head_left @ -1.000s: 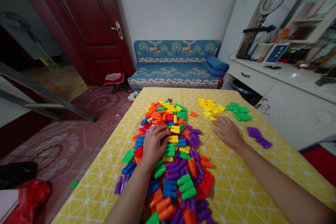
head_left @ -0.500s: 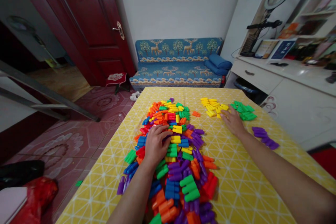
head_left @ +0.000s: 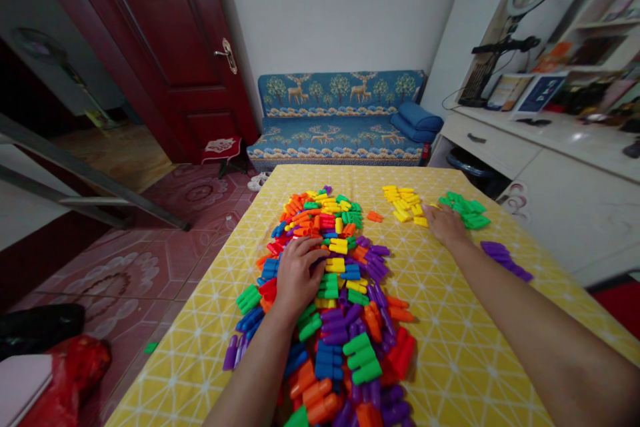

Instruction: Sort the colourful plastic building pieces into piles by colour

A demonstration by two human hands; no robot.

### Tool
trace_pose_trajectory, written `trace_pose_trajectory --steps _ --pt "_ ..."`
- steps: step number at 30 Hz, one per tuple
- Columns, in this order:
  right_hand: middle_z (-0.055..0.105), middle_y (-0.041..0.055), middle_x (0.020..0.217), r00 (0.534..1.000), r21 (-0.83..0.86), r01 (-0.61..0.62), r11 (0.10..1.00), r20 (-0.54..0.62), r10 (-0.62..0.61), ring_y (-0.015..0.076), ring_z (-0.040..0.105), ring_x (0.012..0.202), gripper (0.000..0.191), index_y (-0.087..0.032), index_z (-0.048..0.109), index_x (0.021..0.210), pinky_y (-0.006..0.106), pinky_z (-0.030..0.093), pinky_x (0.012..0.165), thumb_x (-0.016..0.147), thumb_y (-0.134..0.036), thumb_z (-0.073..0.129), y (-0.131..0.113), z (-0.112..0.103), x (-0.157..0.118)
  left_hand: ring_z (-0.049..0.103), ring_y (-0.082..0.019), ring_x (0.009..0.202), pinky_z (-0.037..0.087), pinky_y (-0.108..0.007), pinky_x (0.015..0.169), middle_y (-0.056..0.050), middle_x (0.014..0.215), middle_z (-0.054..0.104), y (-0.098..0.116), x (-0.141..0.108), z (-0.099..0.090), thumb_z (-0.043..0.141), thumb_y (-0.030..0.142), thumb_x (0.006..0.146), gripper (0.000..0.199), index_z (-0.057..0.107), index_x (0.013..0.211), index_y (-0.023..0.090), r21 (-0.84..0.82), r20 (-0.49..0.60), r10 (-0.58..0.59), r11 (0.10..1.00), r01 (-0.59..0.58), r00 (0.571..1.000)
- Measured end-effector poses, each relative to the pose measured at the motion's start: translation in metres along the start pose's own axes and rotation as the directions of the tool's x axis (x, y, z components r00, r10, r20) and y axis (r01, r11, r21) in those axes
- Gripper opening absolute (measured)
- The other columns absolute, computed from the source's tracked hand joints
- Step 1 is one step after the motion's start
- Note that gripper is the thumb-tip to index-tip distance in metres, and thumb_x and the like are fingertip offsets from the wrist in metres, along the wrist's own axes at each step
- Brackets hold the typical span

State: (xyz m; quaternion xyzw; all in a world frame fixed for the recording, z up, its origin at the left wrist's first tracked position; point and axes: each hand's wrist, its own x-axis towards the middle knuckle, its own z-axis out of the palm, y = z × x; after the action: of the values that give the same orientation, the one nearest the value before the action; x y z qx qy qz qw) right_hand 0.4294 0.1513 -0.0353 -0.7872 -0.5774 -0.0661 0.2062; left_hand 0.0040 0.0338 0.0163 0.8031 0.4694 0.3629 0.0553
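Observation:
My left hand point(head_left: 300, 273) lies palm down on a long heap of coloured plastic building blocks point(head_left: 363, 357), its fingers slightly bent and the thumb apart. These bullet-shaped blocks are joined side by side in orange, red, blue, green, purple and yellow. Farther right, my right hand point(head_left: 446, 223) is low over the table with fingers stretched out to the left, beside a group of yellow blocks point(head_left: 403, 202). A bit of yellow shows at its fingertips, partly covered by them. Green blocks point(head_left: 467, 211) lie just beyond that hand, and purple blocks point(head_left: 506, 261) lie to its right.
A yellow patterned cloth point(head_left: 440, 347) covers the table. One orange block point(head_left: 375, 216) lies between the heap and the yellow group. Behind the table stands a blue sofa point(head_left: 340, 127). A white cabinet point(head_left: 565, 193) is at the right, and a metal ladder-like frame point(head_left: 95, 201) at the left.
My right hand has shifted slightly right and away from me, and its fingers now cover more of the yellow block at the group's right end. The left hand stays in place.

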Motion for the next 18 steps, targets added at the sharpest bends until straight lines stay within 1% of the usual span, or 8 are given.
trace_pose_trajectory --steps 3,5,7,10,12,13,15,18 --pt "0.065 0.0269 0.104 0.995 0.083 -0.022 0.996 -0.096 0.03 0.0396 0.055 0.109 0.069 -0.011 0.074 0.091 0.058 0.041 0.091 0.091 -0.063 0.028 -0.008 0.0 -0.01 0.058 -0.025 0.113 0.047 -0.049 0.101 -0.002 0.119 0.07 0.0 0.0 0.0 0.065 0.019 0.084 0.019 0.075 0.098 0.028 -0.002 0.003 -0.006 1.0 0.006 1.0" --pt "0.067 0.0242 0.09 0.986 0.178 -0.01 0.984 -0.164 0.039 0.0374 0.057 0.103 0.069 -0.012 0.072 0.082 0.055 0.042 0.09 0.091 -0.063 0.027 -0.013 0.0 -0.015 0.058 -0.026 0.113 0.047 -0.049 0.101 -0.002 0.118 0.07 0.0 0.0 0.0 0.065 0.019 0.084 0.019 0.075 0.098 0.028 -0.005 -0.002 -0.005 1.0 0.005 1.0" --pt "0.067 0.021 0.083 0.976 0.244 -0.005 0.97 -0.209 0.057 0.0341 0.058 0.097 0.068 -0.013 0.071 0.082 0.051 0.044 0.087 0.093 -0.06 0.022 -0.018 -0.003 -0.021 0.058 -0.026 0.113 0.047 -0.05 0.101 -0.002 0.118 0.07 0.0 0.0 0.0 0.066 0.019 0.083 0.019 0.075 0.097 0.028 -0.008 -0.005 -0.003 1.0 0.003 1.0" --pt "0.067 0.0213 0.092 0.955 0.315 -0.014 0.949 -0.276 0.106 0.0317 0.058 0.094 0.065 -0.011 0.069 0.097 0.048 0.045 0.085 0.096 -0.053 0.019 -0.028 -0.01 -0.032 0.058 -0.026 0.114 0.047 -0.05 0.1 -0.003 0.118 0.07 0.0 0.0 0.0 0.066 0.019 0.083 0.019 0.075 0.097 0.028 -0.007 -0.005 -0.001 1.0 0.001 1.0" --pt "0.065 0.0228 0.103 0.947 0.36 0.026 0.933 -0.308 0.092 0.0309 0.057 0.098 0.059 -0.01 0.066 0.107 0.047 0.045 0.087 0.096 -0.049 0.023 -0.041 -0.014 -0.041 0.058 -0.026 0.113 0.047 -0.05 0.1 -0.003 0.118 0.07 -0.001 0.0 0.0 0.066 0.019 0.083 0.019 0.075 0.097 0.028 -0.008 -0.006 0.002 1.0 -0.002 1.0" --pt "0.065 0.0221 0.107 0.949 0.38 0.072 0.922 -0.31 0.053 0.0298 0.057 0.1 0.055 -0.01 0.066 0.109 0.046 0.045 0.089 0.096 -0.047 0.027 -0.05 -0.015 -0.045 0.058 -0.026 0.113 0.047 -0.05 0.1 -0.003 0.118 0.07 -0.001 0.0 0.0 0.065 0.019 0.084 0.019 0.075 0.097 0.028 -0.009 -0.005 0.003 1.0 -0.003 1.0" --pt "0.067 0.0168 0.107 0.956 0.417 0.199 0.887 -0.28 -0.083 0.0259 0.059 0.101 0.044 -0.015 0.068 0.105 0.042 0.046 0.093 0.095 -0.043 0.036 -0.073 -0.013 -0.052 0.058 -0.026 0.114 0.047 -0.049 0.101 -0.002 0.118 0.07 -0.001 0.0 0.0 0.065 0.019 0.084 0.019 0.075 0.098 0.028 -0.009 -0.005 0.002 1.0 -0.002 1.0" --pt "0.069 0.0081 0.108 0.933 0.465 0.36 0.809 -0.2 -0.3 0.0218 0.061 0.104 0.027 -0.023 0.073 0.096 0.039 0.047 0.097 0.089 -0.035 0.05 -0.109 -0.003 -0.058 0.058 -0.026 0.114 0.046 -0.049 0.101 -0.002 0.119 0.07 0.001 0.0 -0.001 0.065 0.018 0.083 0.02 0.075 0.098 0.028 -0.009 -0.007 0.0 1.0 0.0 1.0"
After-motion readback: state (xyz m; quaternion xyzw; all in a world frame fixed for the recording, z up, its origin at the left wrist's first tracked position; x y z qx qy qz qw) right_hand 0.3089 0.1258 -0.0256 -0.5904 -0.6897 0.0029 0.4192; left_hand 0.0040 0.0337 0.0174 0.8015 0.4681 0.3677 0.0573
